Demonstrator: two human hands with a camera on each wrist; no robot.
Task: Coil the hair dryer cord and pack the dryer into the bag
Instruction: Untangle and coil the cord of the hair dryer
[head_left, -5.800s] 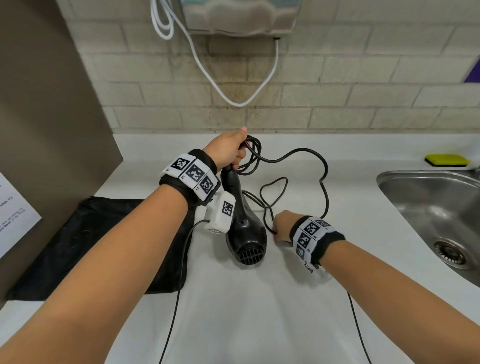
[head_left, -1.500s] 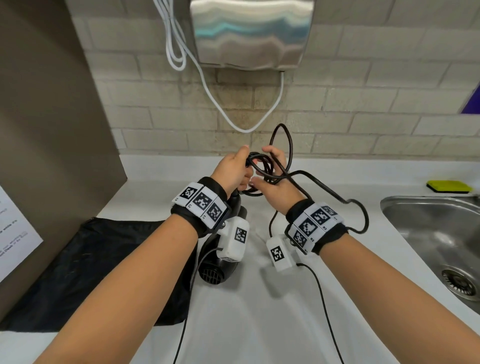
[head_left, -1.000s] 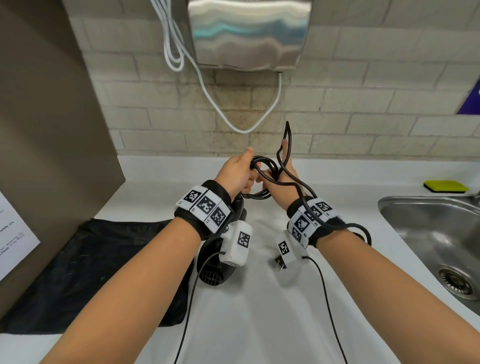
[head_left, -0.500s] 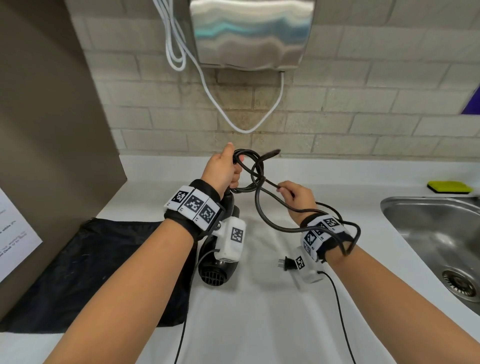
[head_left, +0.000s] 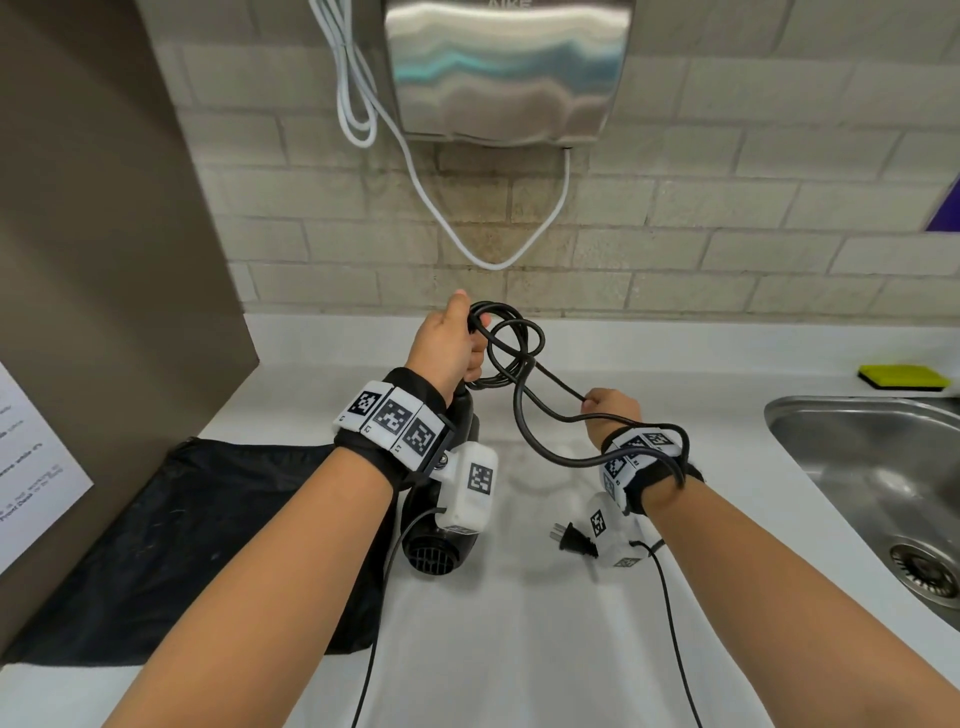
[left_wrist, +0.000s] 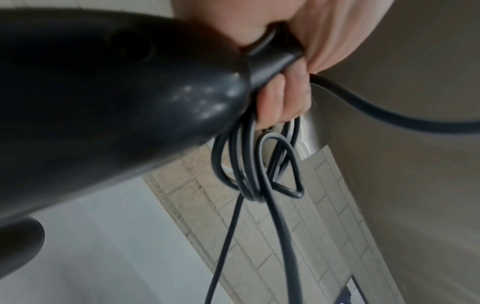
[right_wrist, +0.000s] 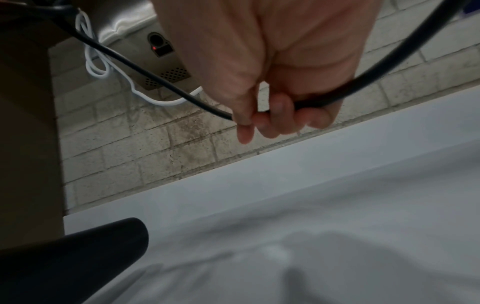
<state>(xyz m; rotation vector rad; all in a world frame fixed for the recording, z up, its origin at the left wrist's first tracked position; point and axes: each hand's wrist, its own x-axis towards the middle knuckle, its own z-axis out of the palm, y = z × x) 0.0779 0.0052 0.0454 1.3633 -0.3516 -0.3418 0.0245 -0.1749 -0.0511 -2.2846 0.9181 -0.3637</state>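
Observation:
My left hand (head_left: 451, 343) grips the end of the black hair dryer's (head_left: 439, 540) handle together with several coiled loops of its black cord (head_left: 511, 338). The dryer (left_wrist: 109, 98) hangs nozzle-down with its grille just above the white counter (head_left: 519, 649). My right hand (head_left: 610, 415) pinches a loose stretch of the cord (right_wrist: 363, 78), which loops back over that wrist. The plug (head_left: 571, 538) lies on the counter below my right wrist. The black bag (head_left: 171, 545) lies flat at the left, partly under my left forearm.
A steel sink (head_left: 878, 478) is set in the counter at the right, with a yellow sponge (head_left: 904, 376) behind it. A metal hand dryer (head_left: 506, 67) with a white cable (head_left: 467, 244) hangs on the brick wall. A brown partition (head_left: 104, 260) stands at the left.
My right hand left the coil at my left hand and drew down and right along the cord. The plug came to lie on the counter. Earlier the dryer lay flat; now it is held up.

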